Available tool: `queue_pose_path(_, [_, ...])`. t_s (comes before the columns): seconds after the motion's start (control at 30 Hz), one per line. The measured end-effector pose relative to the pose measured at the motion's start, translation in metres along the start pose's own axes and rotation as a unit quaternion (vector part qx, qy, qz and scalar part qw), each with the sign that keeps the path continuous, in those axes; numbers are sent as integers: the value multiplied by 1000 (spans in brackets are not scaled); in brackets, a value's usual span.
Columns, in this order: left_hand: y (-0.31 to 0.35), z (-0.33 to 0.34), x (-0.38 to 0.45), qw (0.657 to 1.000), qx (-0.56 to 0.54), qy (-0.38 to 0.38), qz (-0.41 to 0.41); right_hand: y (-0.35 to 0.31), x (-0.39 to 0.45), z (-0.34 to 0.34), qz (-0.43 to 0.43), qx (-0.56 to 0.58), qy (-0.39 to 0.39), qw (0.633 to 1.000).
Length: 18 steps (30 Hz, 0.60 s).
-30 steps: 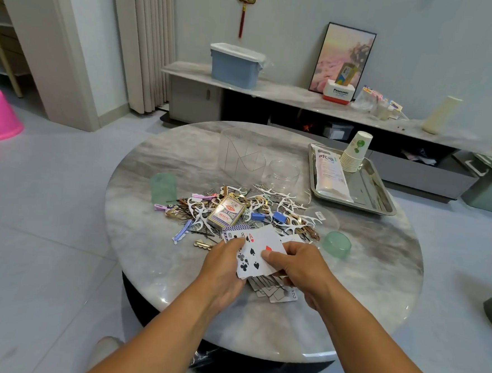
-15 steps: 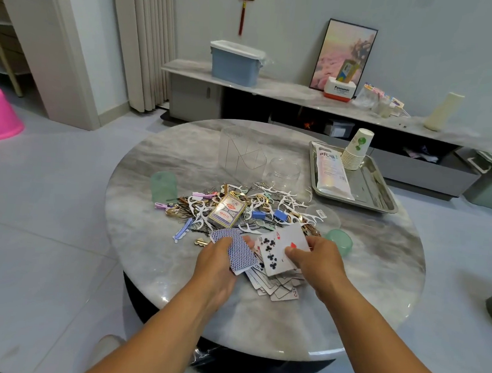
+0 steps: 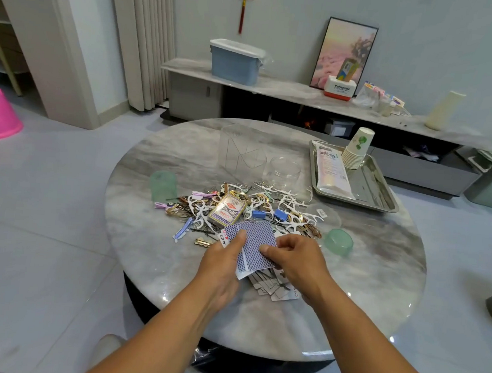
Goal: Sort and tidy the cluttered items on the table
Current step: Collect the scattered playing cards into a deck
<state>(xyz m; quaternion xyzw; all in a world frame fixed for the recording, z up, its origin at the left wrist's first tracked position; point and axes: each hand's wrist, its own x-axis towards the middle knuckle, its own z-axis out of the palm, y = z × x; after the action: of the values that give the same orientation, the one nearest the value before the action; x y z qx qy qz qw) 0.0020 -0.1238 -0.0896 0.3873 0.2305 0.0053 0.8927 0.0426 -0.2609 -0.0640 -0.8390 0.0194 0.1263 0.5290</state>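
On the tray point(image 3: 384, 193), a paper-cup stack point(image 3: 356, 151) beside a packet point(image 3: 331, 172).

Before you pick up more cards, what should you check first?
1. Left hand grips the held cards: ok.
2. Right hand touches the held cards: ok.
3. Held cards squared up: not ok, fanned.
4. Loose cards on the table within reach: ok, just under the hands.
5. Card box clear to grab: ok, lying on top of the clutter.
6. All loose cards facing one way: cannot tell.
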Motion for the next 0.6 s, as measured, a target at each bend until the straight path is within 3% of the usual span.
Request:
queue_pose_path(0.2, [-4, -5, 3, 1000, 12, 13, 15, 2, -1, -3, 22, 56, 18, 998])
queue_pose_path(0.33, [-8, -5, 5, 999, 15, 22, 22, 1, -2, -1, -30, -26, 73, 997])
queue_pose_path(0.47, [-6, -5, 5, 999, 14, 17, 27, -2, -5, 1, -21, -8, 24, 999])
queue_pose_path(0.6, [-6, -4, 8, 998, 19, 35, 42, 1, -2, 3, -18, -6, 28, 999])
